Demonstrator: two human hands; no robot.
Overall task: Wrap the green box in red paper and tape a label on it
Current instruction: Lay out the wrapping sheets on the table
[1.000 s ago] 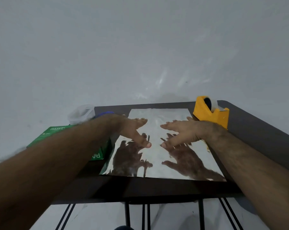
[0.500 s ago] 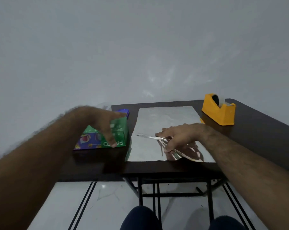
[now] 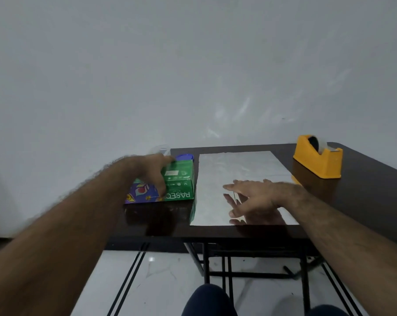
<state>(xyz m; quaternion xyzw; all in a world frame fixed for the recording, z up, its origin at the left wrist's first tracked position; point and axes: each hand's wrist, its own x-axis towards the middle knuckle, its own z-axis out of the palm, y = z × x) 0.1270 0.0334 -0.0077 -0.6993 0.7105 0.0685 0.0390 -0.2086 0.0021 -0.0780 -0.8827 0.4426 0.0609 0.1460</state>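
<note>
Fingers of the left hand are curling over the green box, which is sitting on the dark table just left of the silvery sheet. Right hand is lying flat and relaxed on that sheet, near the yellow tape dispenser.

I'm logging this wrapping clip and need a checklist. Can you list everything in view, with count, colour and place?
green box: one, green with a purple patterned side, on the table's left part beside the sheet.
paper sheet: one, shows its shiny silver face, flat at the table's middle.
tape dispenser: one, yellow, far right of the table.
lidded container: one, blue lid, behind the box, mostly hidden.
table: one, dark, on black legs.
left hand: grips the box from above.
right hand: fingers spread, over the sheet; contact unclear.
</note>
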